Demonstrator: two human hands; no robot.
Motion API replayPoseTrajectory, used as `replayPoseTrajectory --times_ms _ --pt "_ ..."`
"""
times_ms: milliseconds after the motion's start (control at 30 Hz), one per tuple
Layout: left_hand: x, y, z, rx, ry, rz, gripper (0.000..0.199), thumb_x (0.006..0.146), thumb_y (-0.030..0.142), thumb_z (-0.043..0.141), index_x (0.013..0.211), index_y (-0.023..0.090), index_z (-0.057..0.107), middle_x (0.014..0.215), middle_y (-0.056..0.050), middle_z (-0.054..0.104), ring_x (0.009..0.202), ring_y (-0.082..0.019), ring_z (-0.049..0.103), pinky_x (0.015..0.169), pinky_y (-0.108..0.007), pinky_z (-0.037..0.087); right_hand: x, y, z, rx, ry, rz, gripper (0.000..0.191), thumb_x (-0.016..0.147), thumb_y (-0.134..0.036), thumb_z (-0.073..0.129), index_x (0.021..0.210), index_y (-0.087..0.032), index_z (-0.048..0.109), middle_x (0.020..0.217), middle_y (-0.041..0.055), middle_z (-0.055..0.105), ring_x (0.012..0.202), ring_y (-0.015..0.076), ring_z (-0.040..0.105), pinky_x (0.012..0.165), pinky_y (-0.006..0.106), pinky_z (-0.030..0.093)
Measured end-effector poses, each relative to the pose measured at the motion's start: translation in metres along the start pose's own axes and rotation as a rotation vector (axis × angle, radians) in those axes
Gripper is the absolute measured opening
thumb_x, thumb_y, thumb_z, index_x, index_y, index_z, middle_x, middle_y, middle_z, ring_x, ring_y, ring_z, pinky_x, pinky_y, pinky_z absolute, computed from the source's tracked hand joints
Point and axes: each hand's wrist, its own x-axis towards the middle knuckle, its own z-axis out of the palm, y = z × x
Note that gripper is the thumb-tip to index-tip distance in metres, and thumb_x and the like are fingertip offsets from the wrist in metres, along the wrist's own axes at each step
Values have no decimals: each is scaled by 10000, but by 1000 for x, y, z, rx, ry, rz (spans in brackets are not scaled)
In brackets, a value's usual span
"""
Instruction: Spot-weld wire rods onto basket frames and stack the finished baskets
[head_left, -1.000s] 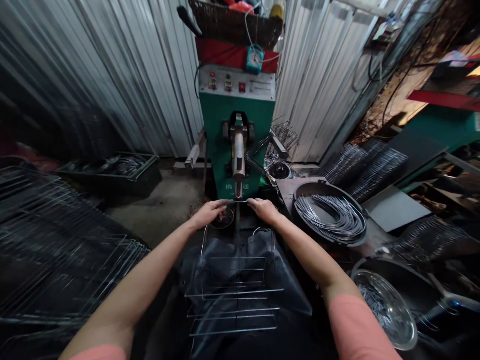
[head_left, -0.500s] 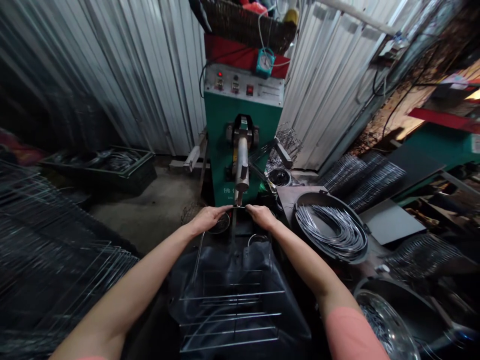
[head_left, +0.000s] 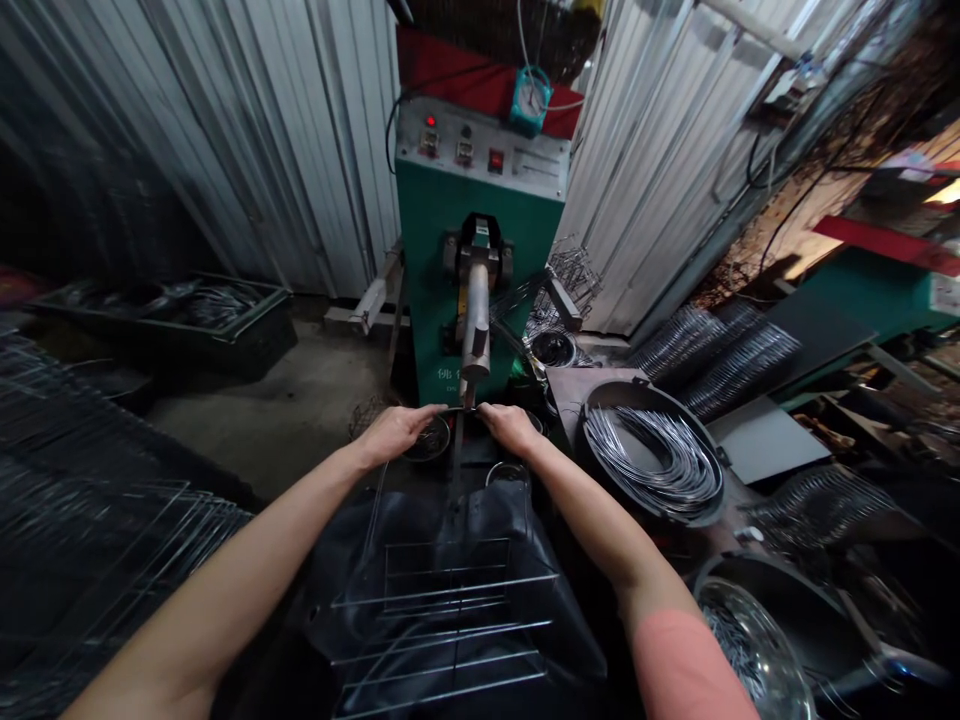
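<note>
Both arms reach forward to the lower electrode of a green machine [head_left: 427,240]. My left hand [head_left: 396,432] is closed on the left side of a thin metal wire piece, and my right hand [head_left: 511,427] is closed on its right side. The piece lies between my fingertips, under the machine's metal rod [head_left: 477,330]; its full shape is too small to tell. Nearer to me, a wire rack [head_left: 457,625] lies over a dark sheet [head_left: 555,610].
On the right, a round pan [head_left: 626,400] holds curved wires [head_left: 675,465], with a metal bowl [head_left: 780,650] nearer. Stacked wire racks [head_left: 150,560] stand at left, behind them a green crate [head_left: 255,335]. Coiled wire rings [head_left: 720,360] lie at back right.
The view has shifted slightly, so the machine appears a little further left and higher. Both hands still hold the wire piece at the rod's tip.
</note>
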Motion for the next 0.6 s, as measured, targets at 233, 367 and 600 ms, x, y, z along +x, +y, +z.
replayPoseTrajectory --times_ms 233,367,600 --pt "0 -2 3 -30 36 -11 322 770 325 523 1062 288 651 836 2 726 792 -184 658 708 -224 447 -1 1 1 -13 15 -7 292 948 -307 323 1106 -233 557 1016 63 663 851 180 622 638 232 375" --pt "0 -2 3 -12 17 4 326 782 341 506 1075 294 640 896 14 723 826 -184 655 726 -233 453 2 2 6 42 53 -40 289 946 -314 334 1089 -222 568 991 63 669 826 178 622 617 230 362" --pt "-1 -3 3 59 34 -20 323 778 306 524 1081 307 638 877 9 725 841 -188 656 728 -229 445 2 19 11 407 103 -75 261 918 -336 418 900 -167 616 769 21 644 696 126 566 614 201 340"
